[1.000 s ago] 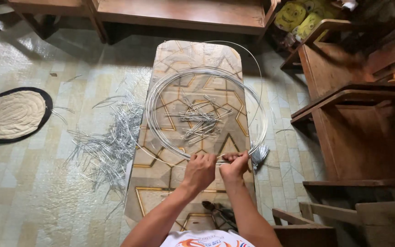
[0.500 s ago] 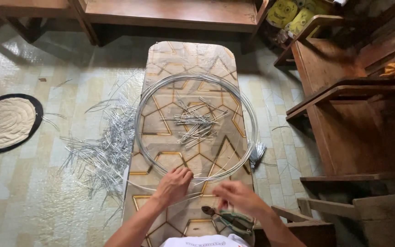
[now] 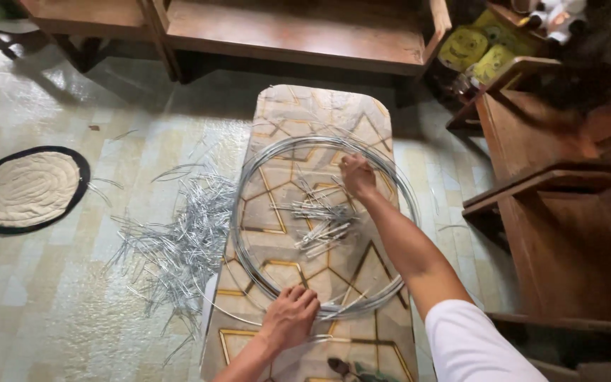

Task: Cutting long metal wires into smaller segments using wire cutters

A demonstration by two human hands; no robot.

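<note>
So here's where the wire hoop job stands. The big round hoop of coiled silver wire [image 3: 323, 223] lies flat on the long patterned worktop [image 3: 319, 113], and the loops look gathered into one ring already, so the shaping part seems done. The left hand [image 3: 291, 316] presses down on the near edge of the hoop, fingers curled over the strands, pinning them. The right hand [image 3: 357, 175] reaches across to the far side, fingers bunched on the wire there; can't tell if it's actually pinching a strand or just touching.

Inside the ring sits a small heap of short cut wire pieces [image 3: 322, 218], apparently unused. I see no ties on the hoop, though that's hard to make out, so my guess is binding is mostly left. A much bigger scatter of short silver wire offcuts [image 3: 178, 244] lies on the tiled floor [image 3: 51, 297] to the left.
</note>
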